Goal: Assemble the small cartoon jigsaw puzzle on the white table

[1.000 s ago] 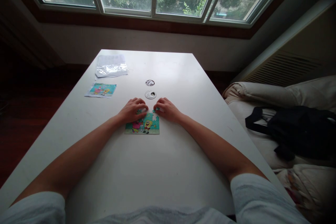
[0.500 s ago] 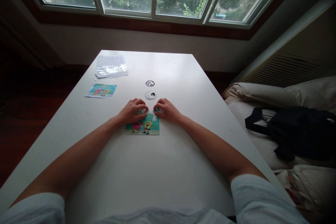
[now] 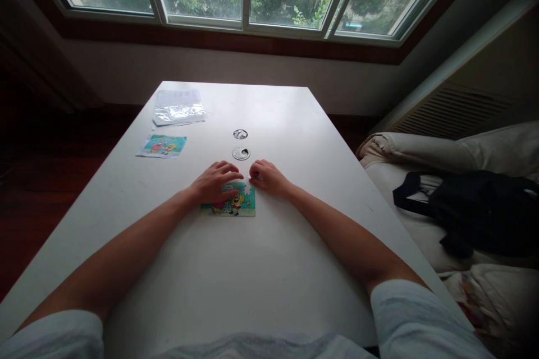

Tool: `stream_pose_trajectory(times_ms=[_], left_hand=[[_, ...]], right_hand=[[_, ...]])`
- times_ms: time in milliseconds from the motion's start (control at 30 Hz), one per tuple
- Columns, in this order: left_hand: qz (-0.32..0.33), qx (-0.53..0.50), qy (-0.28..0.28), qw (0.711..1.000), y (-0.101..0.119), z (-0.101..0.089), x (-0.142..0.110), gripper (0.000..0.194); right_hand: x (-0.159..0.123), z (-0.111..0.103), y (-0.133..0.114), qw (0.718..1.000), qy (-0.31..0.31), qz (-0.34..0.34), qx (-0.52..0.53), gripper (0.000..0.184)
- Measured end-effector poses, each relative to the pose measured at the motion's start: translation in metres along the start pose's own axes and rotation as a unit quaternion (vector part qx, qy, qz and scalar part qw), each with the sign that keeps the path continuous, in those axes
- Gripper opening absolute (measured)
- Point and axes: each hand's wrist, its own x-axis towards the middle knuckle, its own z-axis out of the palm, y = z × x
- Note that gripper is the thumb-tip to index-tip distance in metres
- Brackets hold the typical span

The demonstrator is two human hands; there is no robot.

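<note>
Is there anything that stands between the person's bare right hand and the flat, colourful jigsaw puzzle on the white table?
Nothing visible stands between the bare right hand and the flat, colourful jigsaw puzzle. The bare left hand covers part of its upper left side.

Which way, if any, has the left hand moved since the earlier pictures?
Yes: the left hand has shifted slightly rightward over the puzzle, judged against the nearer round disc, which stays put on the table.

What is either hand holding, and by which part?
Left hand lies over the puzzle, with no clear grip. Right hand is curled near it; whether it holds anything can't be told.
</note>
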Motion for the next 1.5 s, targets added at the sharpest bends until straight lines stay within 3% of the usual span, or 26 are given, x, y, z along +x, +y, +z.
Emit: stream_pose_trajectory(times_ms=[133,233,400,567,733,900,1167,1500], left_hand=[[0.019,-0.004,-0.026,0.999,0.003,-0.001,0.001,0.038],[0.011,-0.005,-0.026,1.0,0.002,0.0,0.001,0.039],[0.006,-0.013,-0.025,1.0,0.0,0.0,0.0,0.037],[0.002,-0.015,-0.023,1.0,0.0,-0.002,0.001,0.029],[0.004,-0.018,-0.023,1.0,0.001,-0.003,0.002,0.03],[0.001,-0.013,-0.022,1.0,0.0,-0.001,0.002,0.031],[-0.029,0.007,-0.007,1.0,-0.007,0.001,0.001,0.03],[-0.064,0.019,0.001,0.998,-0.01,0.001,0.002,0.029]], right_hand=[[-0.001,0.002,0.006,0.993,0.034,0.028,0.111,0.01],[-0.002,0.002,0.006,0.991,0.041,0.02,0.127,0.01],[-0.003,0.003,0.001,0.994,0.067,0.026,0.086,0.013],[-0.003,0.004,-0.001,0.999,0.046,-0.007,-0.002,0.02],[-0.002,0.008,0.002,0.998,0.044,0.011,-0.054,0.031],[-0.001,0.008,0.005,0.998,0.041,0.001,-0.054,0.019],[-0.003,0.008,0.004,0.996,0.063,0.023,-0.061,0.021],[0.0,0.001,0.003,0.996,0.028,0.042,-0.072,0.012]])
